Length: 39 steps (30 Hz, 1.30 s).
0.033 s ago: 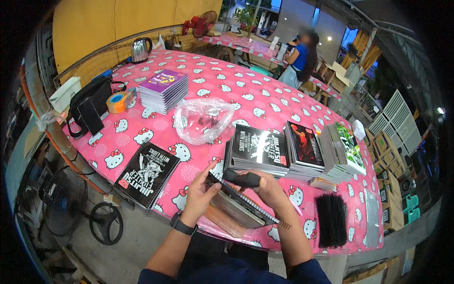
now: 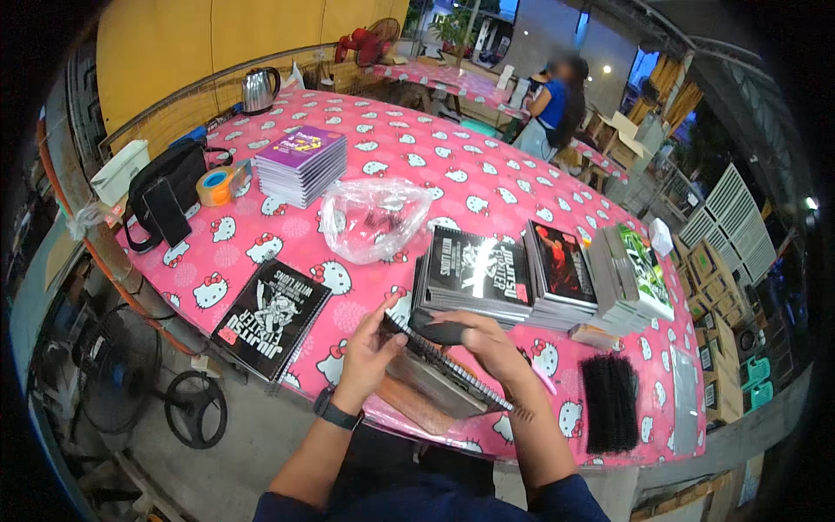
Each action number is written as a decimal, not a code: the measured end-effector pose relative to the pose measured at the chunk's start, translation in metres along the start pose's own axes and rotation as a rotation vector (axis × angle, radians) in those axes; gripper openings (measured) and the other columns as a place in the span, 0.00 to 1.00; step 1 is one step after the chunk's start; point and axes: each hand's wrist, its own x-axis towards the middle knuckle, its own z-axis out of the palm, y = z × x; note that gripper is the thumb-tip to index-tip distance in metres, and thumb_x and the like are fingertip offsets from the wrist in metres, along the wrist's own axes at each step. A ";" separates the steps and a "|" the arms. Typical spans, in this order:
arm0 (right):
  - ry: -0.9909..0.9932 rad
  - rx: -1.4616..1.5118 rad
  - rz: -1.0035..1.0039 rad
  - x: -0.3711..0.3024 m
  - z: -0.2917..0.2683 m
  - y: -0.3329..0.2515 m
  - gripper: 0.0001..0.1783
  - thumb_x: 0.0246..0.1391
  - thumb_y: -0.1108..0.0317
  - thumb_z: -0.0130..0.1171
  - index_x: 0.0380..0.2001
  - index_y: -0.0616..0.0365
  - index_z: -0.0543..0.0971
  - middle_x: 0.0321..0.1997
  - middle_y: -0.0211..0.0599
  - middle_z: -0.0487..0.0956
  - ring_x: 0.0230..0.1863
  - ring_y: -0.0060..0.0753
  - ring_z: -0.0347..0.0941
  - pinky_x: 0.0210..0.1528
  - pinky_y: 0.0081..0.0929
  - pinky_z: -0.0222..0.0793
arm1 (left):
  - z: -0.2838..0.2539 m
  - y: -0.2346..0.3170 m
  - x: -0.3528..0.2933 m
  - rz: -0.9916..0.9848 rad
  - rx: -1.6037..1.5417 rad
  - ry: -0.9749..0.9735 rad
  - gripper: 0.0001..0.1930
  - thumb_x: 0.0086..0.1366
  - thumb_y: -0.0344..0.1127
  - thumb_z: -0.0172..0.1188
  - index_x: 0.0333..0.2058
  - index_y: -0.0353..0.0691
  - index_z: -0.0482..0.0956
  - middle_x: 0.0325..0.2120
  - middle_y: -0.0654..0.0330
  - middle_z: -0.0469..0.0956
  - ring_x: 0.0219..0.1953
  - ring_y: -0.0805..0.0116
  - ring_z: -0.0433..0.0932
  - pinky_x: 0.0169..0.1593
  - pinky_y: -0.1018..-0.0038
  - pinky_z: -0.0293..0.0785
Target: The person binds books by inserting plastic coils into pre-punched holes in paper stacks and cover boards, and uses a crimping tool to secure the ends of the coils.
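Observation:
My left hand (image 2: 369, 355), with a dark watch on the wrist, grips the upper left end of a book (image 2: 442, 383) tilted on its side, binding edge up. A dark spiral coil (image 2: 465, 376) runs along that edge, and its loose end sticks out past the corner beside my right forearm. My right hand (image 2: 491, 345) is closed round a black-handled tool (image 2: 437, 332) held against the upper part of the binding. The tool's kind cannot be made out. Under the book lies a brown wooden board (image 2: 417, 409) at the table's near edge.
Stacks of black books (image 2: 474, 270), red-and-black books (image 2: 561, 265) and green-covered books (image 2: 642, 274) stand ahead. Black coils (image 2: 608, 404) lie at right. Leftward are a black spiral-bound book (image 2: 271, 317), a plastic bag (image 2: 374, 222), purple books (image 2: 300, 165) and orange tape (image 2: 215, 187). Someone (image 2: 552, 104) stands farther back.
My right hand has turned over the tool and shifted slightly left, covering more of its handle. My left hand and the book stay nearly in place.

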 end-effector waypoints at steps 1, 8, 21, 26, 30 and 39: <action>0.059 -0.188 0.069 0.001 -0.005 0.003 0.24 0.52 0.56 0.59 0.46 0.64 0.75 0.48 0.42 0.75 0.48 0.33 0.70 0.52 0.29 0.64 | 0.000 -0.004 0.006 0.035 -0.003 0.003 0.28 0.61 0.28 0.58 0.60 0.34 0.61 0.53 0.56 0.66 0.56 0.68 0.65 0.60 0.73 0.57; 0.336 -0.931 0.017 -0.081 -0.039 -0.021 0.23 0.50 0.60 0.61 0.47 0.61 0.74 0.48 0.43 0.75 0.45 0.41 0.73 0.50 0.32 0.66 | 0.032 0.036 0.013 0.129 0.440 -0.089 0.16 0.60 0.32 0.58 0.48 0.39 0.76 0.37 0.59 0.75 0.45 0.69 0.71 0.52 0.75 0.62; 0.512 -0.650 -0.219 -0.081 0.029 -0.084 0.11 0.45 0.70 0.66 0.29 0.62 0.75 0.27 0.34 0.72 0.28 0.26 0.68 0.29 0.22 0.65 | 0.094 0.067 0.000 0.435 0.425 -0.310 0.08 0.51 0.31 0.65 0.32 0.41 0.79 0.32 0.60 0.78 0.40 0.64 0.77 0.60 0.53 0.57; 0.439 -0.947 -0.341 -0.074 0.032 -0.086 0.13 0.42 0.68 0.67 0.29 0.61 0.75 0.28 0.38 0.72 0.30 0.38 0.69 0.31 0.29 0.64 | 0.087 0.067 -0.012 0.240 0.340 -0.270 0.08 0.54 0.30 0.64 0.34 0.38 0.78 0.33 0.58 0.79 0.39 0.62 0.78 0.52 0.63 0.68; 0.437 -1.007 -0.336 -0.068 0.037 -0.079 0.15 0.43 0.66 0.66 0.34 0.61 0.76 0.33 0.41 0.74 0.34 0.40 0.70 0.36 0.32 0.66 | 0.084 0.064 0.000 0.480 0.571 -0.356 0.06 0.60 0.29 0.57 0.35 0.34 0.76 0.33 0.55 0.79 0.36 0.66 0.78 0.39 0.72 0.72; 0.691 -0.971 -0.344 -0.097 -0.012 -0.070 0.37 0.41 0.63 0.68 0.55 0.62 0.66 0.57 0.50 0.66 0.58 0.48 0.61 0.61 0.41 0.54 | -0.098 0.097 0.017 0.392 0.189 0.739 0.08 0.68 0.34 0.48 0.34 0.36 0.70 0.26 0.65 0.71 0.27 0.77 0.68 0.31 0.78 0.66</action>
